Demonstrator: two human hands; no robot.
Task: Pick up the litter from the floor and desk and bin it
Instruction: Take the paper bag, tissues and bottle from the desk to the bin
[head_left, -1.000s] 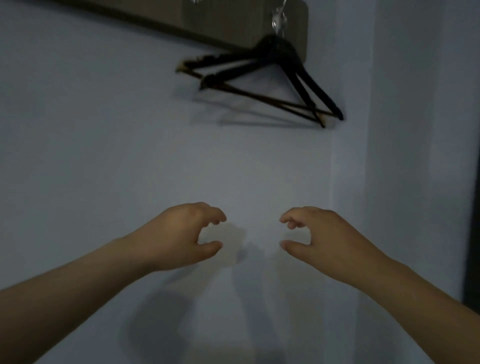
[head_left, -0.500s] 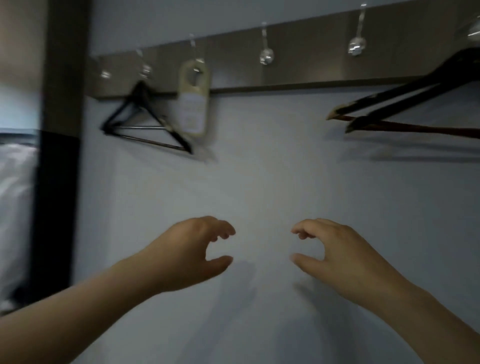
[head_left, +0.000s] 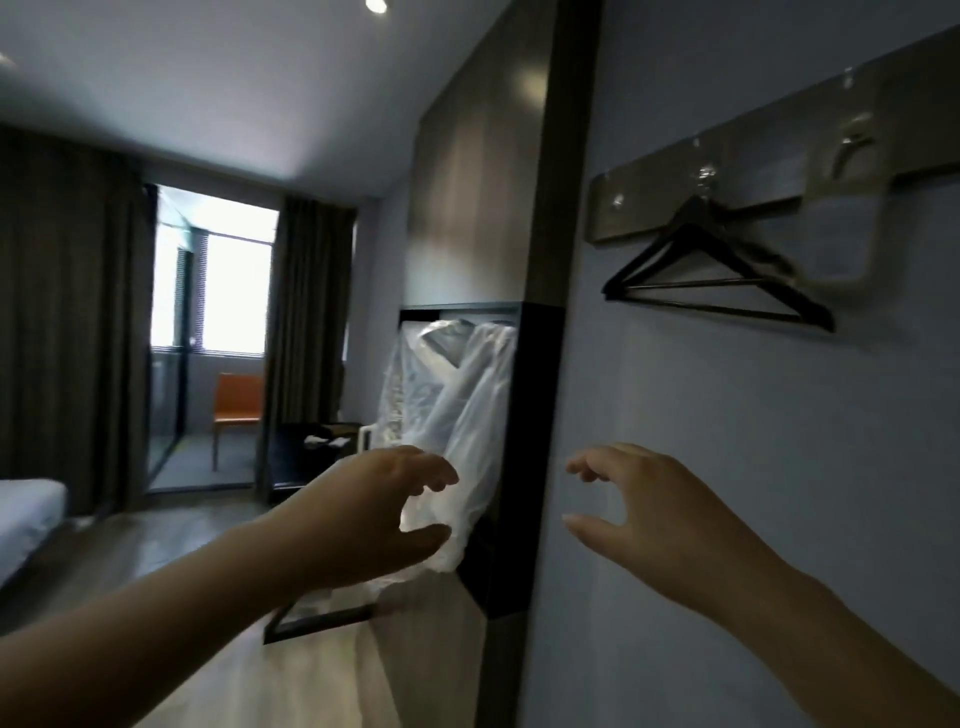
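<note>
Orange chair, black hanger

- Ahead of the right fingers, passage is barred by the wall.
- Beyond the left fingers, bagged garments are hung.
- Leftward, open floor is left free.

1. The litter shows as two small white crumpled pieces. They lie close together on the desk top at the far end of the room, and are too small and blurred to tell their material.
2. The desk is dark and low. It stands on the right side of the room, just beside the dark curtain.
3. The floor is brown, wood-toned and slightly glossy.
</note>
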